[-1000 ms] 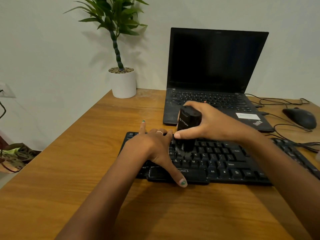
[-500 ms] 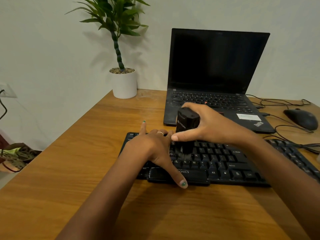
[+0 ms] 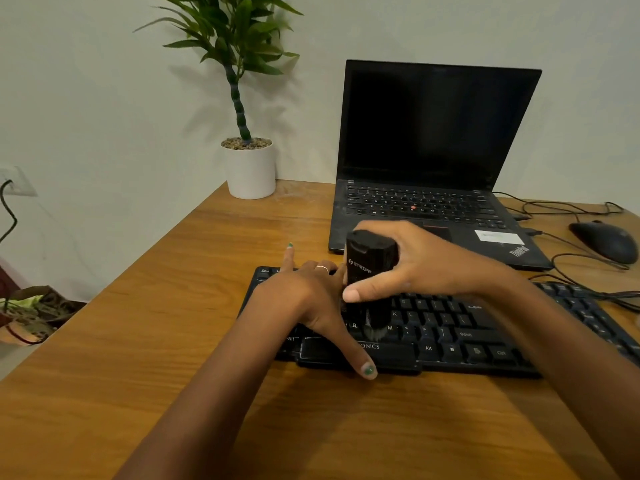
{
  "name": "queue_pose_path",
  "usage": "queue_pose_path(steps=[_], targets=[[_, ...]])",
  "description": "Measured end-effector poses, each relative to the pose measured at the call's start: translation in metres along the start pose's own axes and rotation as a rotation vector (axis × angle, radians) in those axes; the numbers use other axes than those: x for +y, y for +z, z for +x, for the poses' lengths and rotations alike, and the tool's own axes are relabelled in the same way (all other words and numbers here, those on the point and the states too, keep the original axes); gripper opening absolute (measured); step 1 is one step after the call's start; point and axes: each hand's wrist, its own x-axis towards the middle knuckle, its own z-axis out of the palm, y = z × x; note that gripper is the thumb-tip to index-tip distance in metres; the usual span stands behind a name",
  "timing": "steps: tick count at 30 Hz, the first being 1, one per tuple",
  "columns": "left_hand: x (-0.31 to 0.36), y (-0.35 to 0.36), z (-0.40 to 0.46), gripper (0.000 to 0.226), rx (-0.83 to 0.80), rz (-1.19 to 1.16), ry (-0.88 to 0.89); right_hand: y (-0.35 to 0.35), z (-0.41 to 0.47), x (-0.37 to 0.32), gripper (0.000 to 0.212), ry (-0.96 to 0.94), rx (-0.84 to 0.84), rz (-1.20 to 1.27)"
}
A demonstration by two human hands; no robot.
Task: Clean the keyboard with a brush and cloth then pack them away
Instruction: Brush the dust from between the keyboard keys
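My right hand (image 3: 429,268) is curled around the black brush (image 3: 370,271); the thumb lies across its front and the fingers wrap behind it. I hold the brush upright, and its bristles touch the keys in the lower letter row, just above the space bar. My left hand (image 3: 304,299) lies spread on the left part of the keyboard (image 3: 467,337). The thumb reaches down to the front edge, one finger points to the far edge, and the palm presses the board to keep it in place.

The keyboard lies on the wooden desk (image 3: 173,341), in front of the open laptop (image 3: 433,161). I see no cloth in this view.

I judge the brushing is in progress, and the right half of the keys is not yet reached. If I press too hard, the bristles can bend flat and only push dust deeper between the keys. The cables (image 3: 588,289) lie near the right end of the keyboard, beside the mouse (image 3: 604,239); a wide stroke there could catch them and pull the mouse.
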Motion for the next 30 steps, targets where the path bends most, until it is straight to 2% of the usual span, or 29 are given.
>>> queue_pose_path(steps=[4, 8, 9, 12, 14, 18, 19, 22, 23, 26, 28, 30], targets=[[-0.001, 0.001, 0.001, 0.131, 0.006, -0.002, -0.004, 0.001, 0.004, 0.008, 0.042, -0.032, 0.190, -0.071], [-0.003, 0.002, 0.003, 0.129, 0.006, 0.012, 0.013, -0.007, -0.001, 0.000, 0.042, 0.023, -0.052, 0.000], [-0.003, 0.003, 0.004, 0.130, 0.010, 0.016, 0.016, -0.009, -0.003, 0.000, 0.044, 0.033, -0.055, -0.021], [-0.005, 0.003, 0.005, 0.133, 0.011, 0.004, 0.014, -0.008, 0.000, 0.009, 0.058, 0.021, 0.205, -0.157], [-0.009, 0.002, 0.005, 0.135, 0.007, 0.000, 0.009, -0.004, 0.001, 0.010, 0.055, -0.007, 0.283, -0.146], [-0.019, 0.001, 0.006, 0.141, 0.003, 0.002, -0.022, -0.005, -0.003, 0.000, 0.042, -0.011, 0.020, 0.050], [-0.020, 0.001, 0.006, 0.141, -0.005, 0.004, -0.030, -0.004, -0.003, 0.001, 0.039, -0.018, 0.031, 0.036], [-0.019, -0.001, 0.005, 0.137, -0.029, 0.006, -0.043, 0.000, 0.002, 0.008, 0.041, -0.060, 0.242, -0.103], [-0.018, 0.000, 0.005, 0.136, -0.031, 0.006, -0.044, 0.001, 0.002, 0.007, 0.041, -0.060, 0.253, -0.089], [-0.019, 0.000, 0.005, 0.136, -0.027, 0.016, -0.039, -0.003, -0.002, 0.003, 0.038, -0.010, 0.071, 0.017], [-0.018, -0.001, 0.004, 0.135, -0.024, 0.020, -0.042, -0.003, 0.001, 0.010, 0.049, 0.028, 0.107, -0.021], [-0.016, -0.001, 0.004, 0.134, -0.025, 0.025, -0.047, 0.001, 0.007, 0.016, 0.085, 0.091, 0.243, -0.110]])
